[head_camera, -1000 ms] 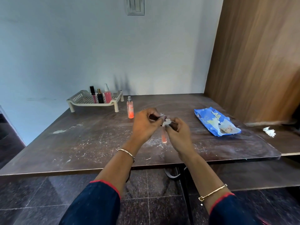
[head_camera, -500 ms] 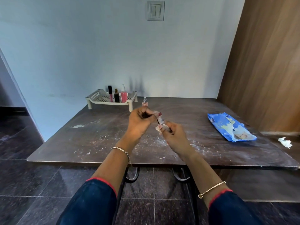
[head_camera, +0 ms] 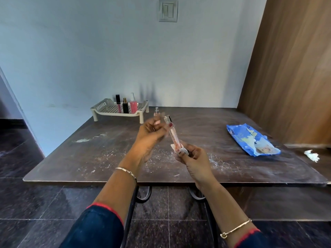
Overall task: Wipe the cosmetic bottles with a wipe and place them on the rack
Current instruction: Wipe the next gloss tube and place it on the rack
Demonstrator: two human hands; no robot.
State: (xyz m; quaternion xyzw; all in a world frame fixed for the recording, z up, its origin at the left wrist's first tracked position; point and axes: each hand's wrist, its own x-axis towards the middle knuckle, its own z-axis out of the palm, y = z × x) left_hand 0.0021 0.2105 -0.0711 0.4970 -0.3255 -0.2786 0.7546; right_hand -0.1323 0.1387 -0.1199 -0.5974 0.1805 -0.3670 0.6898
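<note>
**Q:** What is on the left?

**A:** A cream plastic rack with a perforated deck [head_camera: 107, 109] stands on short legs at the far left corner of a dark brown, dust-streaked tabletop [head_camera: 89, 158]. Three things stand upright on it: a slim pink gloss tube with a square black cap [head_camera: 118, 103], a small black bottle with a gold collar [head_camera: 125, 106] and a rounded pink pump bottle [head_camera: 133, 105].

**Q:** And the hands?

**A:** Both are mid-frame, above the table. The left hand [head_camera: 152, 136] curls its fingers and pinches the upper end of a slender clear tube of orange-pink gloss [head_camera: 173, 136], just below its dark cap. The tube slants down to the right hand [head_camera: 194, 159], which grips a crumpled white wipe [head_camera: 179, 149] wrapped round its lower end. A small clear spray bottle [head_camera: 156, 112] stands on the table just behind the left hand, mostly hidden.

**Q:** Further right?

**A:** A flat, glossy blue wipes pack [head_camera: 250, 140] lies on the table. Beyond it is a crumpled white wad [head_camera: 312, 155], near a wood-grain panel [head_camera: 290, 68].
</note>
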